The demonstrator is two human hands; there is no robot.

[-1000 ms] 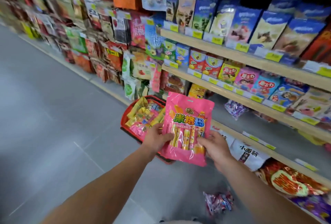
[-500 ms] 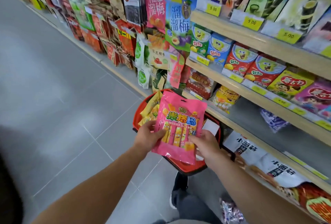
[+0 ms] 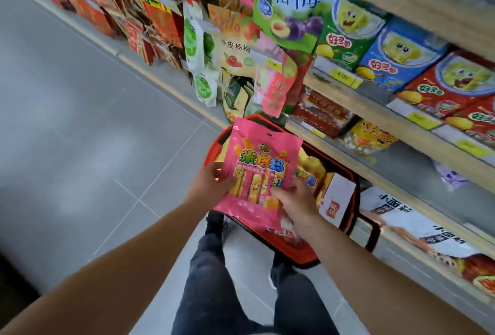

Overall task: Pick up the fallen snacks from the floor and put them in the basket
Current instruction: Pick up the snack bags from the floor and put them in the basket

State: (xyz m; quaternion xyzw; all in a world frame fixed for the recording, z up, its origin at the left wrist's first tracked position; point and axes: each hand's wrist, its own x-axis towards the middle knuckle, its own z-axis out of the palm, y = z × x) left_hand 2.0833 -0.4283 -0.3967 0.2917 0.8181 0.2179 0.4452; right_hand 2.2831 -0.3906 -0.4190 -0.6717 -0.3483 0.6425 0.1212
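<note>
Stocked shelves [image 3: 396,117] line the aisle just behind a red basket [image 3: 300,255] standing on the grey floor [image 3: 80,120]. Directly above the basket, a pink snack bag [image 3: 261,163] is held face-up, the left hand [image 3: 211,184] gripping its left edge and the right hand [image 3: 294,198] pinching its lower right side; other packets [image 3: 316,171] lie inside the basket.

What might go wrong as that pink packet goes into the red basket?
The pink packet is held only by its lower part, between the left hand and right hand, so it might flop or slip. The red basket already holds yellow packets and a white packet, so it may slide off onto the floor.
</note>
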